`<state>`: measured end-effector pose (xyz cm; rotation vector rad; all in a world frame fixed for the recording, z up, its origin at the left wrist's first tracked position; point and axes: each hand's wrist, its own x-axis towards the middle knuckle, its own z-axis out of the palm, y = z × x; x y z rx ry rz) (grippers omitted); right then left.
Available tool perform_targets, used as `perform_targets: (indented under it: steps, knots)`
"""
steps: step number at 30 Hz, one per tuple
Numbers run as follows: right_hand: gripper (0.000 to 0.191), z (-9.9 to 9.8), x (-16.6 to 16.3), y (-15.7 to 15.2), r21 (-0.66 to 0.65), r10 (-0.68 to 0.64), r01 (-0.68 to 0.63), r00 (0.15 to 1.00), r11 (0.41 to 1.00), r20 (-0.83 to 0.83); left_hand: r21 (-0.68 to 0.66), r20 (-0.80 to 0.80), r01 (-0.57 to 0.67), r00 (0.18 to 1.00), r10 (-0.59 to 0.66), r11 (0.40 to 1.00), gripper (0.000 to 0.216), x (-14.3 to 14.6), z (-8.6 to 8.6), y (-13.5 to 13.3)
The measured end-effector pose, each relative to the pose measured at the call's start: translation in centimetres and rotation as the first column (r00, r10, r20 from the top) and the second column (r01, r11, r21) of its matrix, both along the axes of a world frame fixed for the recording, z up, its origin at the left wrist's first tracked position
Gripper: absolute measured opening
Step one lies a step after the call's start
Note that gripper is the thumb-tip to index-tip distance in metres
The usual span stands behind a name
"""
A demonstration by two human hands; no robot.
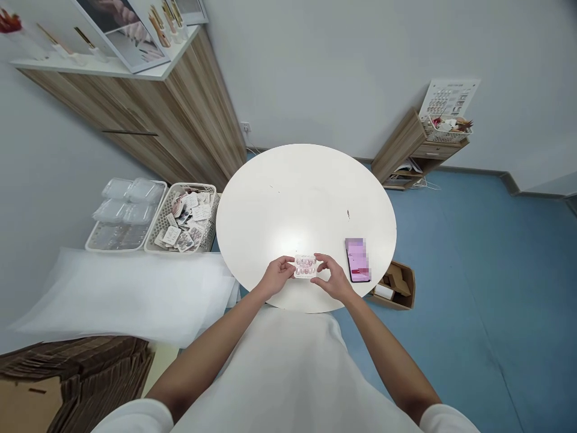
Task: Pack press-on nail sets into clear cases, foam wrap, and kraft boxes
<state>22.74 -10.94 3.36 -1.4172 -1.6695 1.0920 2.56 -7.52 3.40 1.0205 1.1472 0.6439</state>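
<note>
A small card of press-on nails (pixel 305 270) is held up over the near part of the round white table (pixel 288 186). Pink and pale nails sit on it in two rows. My left hand (pixel 277 276) pinches the card's left edge between thumb and fingers. On the opposite edge, my right hand (pixel 332 278) grips the card, with the thumb low and the index finger at the top corner. Just right of my right hand lies a phone (pixel 358 260) with a lit, partly blurred purple screen.
Left of the table stand a basket of cards (pixel 210 231) and a basket of clear plastic boxes (pixel 94 237). White foam sheets (pixel 135 294) lie nearer, above folded cardboard (pixel 76 379). An open carton (pixel 403 304) is at the right. Wooden cabinets (pixel 189 114) line the wall.
</note>
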Motion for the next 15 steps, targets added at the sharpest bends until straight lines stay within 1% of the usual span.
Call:
perform_targets:
  steps: [3,8,9,11,15]
  knots:
    - [0.051,0.1,0.5,0.1,-0.004,0.002,-0.002,0.999,1.000,0.033,0.079,-0.047,0.046,0.998,-0.043,0.996,0.038,-0.1,0.1,-0.2]
    - [0.043,-0.1,1.2,0.3,-0.012,0.010,-0.010,1.000,1.000,-0.001,0.199,-0.142,0.197,0.975,-0.170,0.960,0.073,-0.3,0.6,-0.2]
    - [0.042,-0.2,1.4,0.3,-0.009,0.011,-0.011,1.000,1.000,-0.017,0.224,-0.163,0.218,0.969,-0.184,0.950,0.075,-0.3,0.6,-0.3]
    - [0.041,-0.6,1.5,0.2,-0.004,0.015,-0.016,0.999,1.000,-0.049,0.267,-0.211,0.240,0.959,-0.187,0.933,0.072,-0.2,0.5,-0.3]
    - [0.038,-1.3,1.4,0.3,-0.010,0.045,-0.046,0.996,0.999,-0.071,0.305,-0.267,0.218,0.954,-0.136,0.927,0.063,-0.2,0.1,-0.6]
